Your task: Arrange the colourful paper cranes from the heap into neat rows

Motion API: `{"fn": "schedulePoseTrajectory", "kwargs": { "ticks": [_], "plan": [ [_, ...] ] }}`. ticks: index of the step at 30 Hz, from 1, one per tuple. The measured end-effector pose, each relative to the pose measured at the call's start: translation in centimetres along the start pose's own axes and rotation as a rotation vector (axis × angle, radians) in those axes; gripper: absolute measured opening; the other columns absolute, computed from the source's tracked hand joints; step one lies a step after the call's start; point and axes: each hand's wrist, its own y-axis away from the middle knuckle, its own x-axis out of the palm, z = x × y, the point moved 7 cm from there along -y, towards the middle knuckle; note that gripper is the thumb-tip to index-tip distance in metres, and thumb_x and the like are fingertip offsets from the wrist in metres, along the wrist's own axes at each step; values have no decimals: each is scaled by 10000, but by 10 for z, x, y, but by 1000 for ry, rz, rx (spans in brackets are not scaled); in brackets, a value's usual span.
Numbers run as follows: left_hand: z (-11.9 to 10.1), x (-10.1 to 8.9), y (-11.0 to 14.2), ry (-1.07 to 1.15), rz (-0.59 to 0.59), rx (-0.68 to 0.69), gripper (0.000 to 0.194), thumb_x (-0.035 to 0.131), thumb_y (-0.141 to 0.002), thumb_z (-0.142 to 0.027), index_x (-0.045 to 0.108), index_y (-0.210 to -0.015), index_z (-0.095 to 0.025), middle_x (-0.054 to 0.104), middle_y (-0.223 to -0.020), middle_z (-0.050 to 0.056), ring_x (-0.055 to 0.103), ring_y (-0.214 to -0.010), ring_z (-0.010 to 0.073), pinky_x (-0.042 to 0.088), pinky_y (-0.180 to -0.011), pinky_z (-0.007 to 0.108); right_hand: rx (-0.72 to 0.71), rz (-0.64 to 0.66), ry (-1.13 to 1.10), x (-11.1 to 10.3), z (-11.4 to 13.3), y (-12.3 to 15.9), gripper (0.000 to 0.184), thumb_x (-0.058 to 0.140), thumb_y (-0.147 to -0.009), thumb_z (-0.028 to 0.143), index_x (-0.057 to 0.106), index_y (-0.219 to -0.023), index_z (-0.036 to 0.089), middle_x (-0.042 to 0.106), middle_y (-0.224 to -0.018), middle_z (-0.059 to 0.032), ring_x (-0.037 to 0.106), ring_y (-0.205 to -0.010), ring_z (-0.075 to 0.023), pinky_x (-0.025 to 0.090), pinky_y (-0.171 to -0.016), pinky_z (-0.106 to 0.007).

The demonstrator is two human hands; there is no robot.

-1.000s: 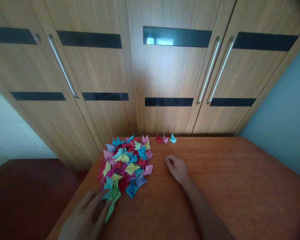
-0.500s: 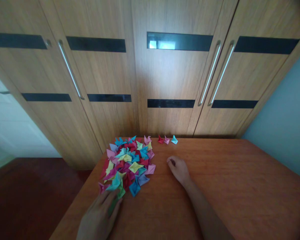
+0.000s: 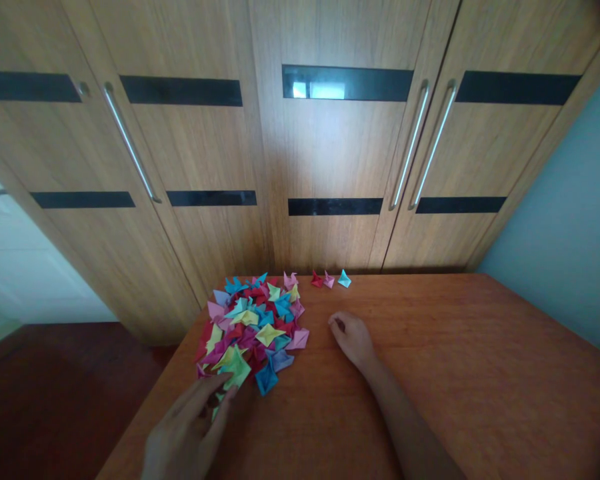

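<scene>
On the left part of the wooden table [image 3: 430, 353] lies a heap of small origami cranes [image 3: 267, 335] in pink, red, blue, yellow and green. At its near edge my left hand [image 3: 187, 420] pinches a light green origami crane [image 3: 237, 367] between thumb and fingers; part of it is hidden behind the fingers. To the right of the heap, my right hand [image 3: 354, 339] rests on the tabletop with its fingers curled in, and nothing shows in them. A blue origami crane [image 3: 267, 379] sits just right of my left fingertips.
Along the far table edge stand a red crane [image 3: 317, 279], a pink crane [image 3: 329, 280] and a light blue crane [image 3: 345, 279], apart from the heap. A wooden wardrobe [image 3: 330, 160] with metal handles rises behind the table. Dark red floor [image 3: 70, 387] lies to the left.
My left hand has closed on the light green crane and turned it up at the heap's near edge. My right hand keeps its pose; the whole view has shifted slightly.
</scene>
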Motion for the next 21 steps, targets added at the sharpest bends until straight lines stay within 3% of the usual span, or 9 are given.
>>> {"fn": "schedulePoseTrajectory", "kwargs": {
  "ticks": [2,5,9,14,21],
  "plan": [
    [-23,8,-13,104,60,58,289,499,-846,-464,679,-933,-256,717,-906,16,676,-766,184,549,-692,256,21,11,-159,0,6,3,186,482,-817,278,641,-763,198,658,-788,-31,576,-737,-159,428,-696,-258],
    [-66,29,-31,271,183,167,210,517,-851,-350,669,-961,-257,705,-912,14,666,-803,169,538,-717,249,74,138,-568,7,22,10,286,470,-848,413,650,-909,199,663,-862,-36,571,-694,-140,430,-609,-235],
    [-105,57,-54,401,281,169,191,532,-827,-235,661,-967,-233,697,-915,24,653,-795,161,523,-733,262,126,272,-966,11,43,18,355,510,-835,486,651,-976,192,657,-824,-40,562,-667,-125,422,-583,-216],
    [-126,84,-74,520,356,189,188,553,-807,-191,652,-966,-210,691,-845,8,624,-705,138,497,-683,246,187,137,-1143,0,29,12,265,629,-754,445,640,-817,188,634,-805,-29,556,-712,-130,436,-640,-227],
    [-144,114,-104,646,442,296,178,536,-822,-160,652,-947,-210,694,-843,-3,620,-732,121,468,-706,219,263,-41,-1145,-16,-8,-2,302,602,-744,478,604,-848,195,633,-855,-42,568,-726,-144,455,-643,-239]
  ]
}}
